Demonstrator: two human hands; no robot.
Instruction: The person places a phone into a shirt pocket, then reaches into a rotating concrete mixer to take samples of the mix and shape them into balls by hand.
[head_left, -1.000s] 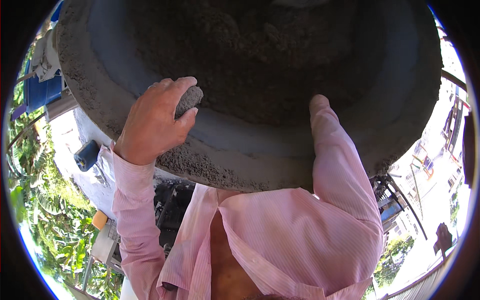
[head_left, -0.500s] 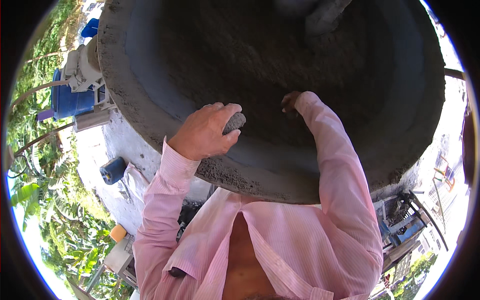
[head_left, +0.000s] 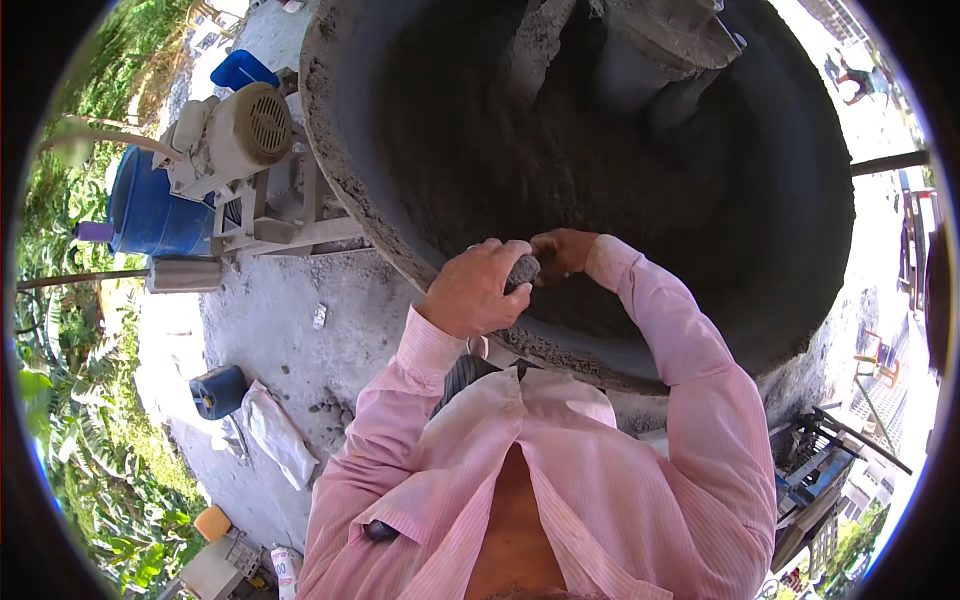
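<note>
A rounded lump of damp grey concrete mix sits in my left hand, gripped between fingers and thumb above the rim of the large round mixer pan. My right hand is right beside the lump, its fingers curled and shaded. Whether those fingers touch the lump or hold some mix of their own is hidden. Dark grey mix covers the bottom of the pan. Coated mixing paddles stand in its far part.
Left of the pan is a dusty electric motor on a metal frame, with a blue barrel behind it. A dark blue jerrycan and a white sack lie on the concrete ground. Metal equipment stands at the lower right.
My right hand has come back from over the mix to beside the lump in my left hand. The view has shifted, showing more of the motor, ground and paddles.
</note>
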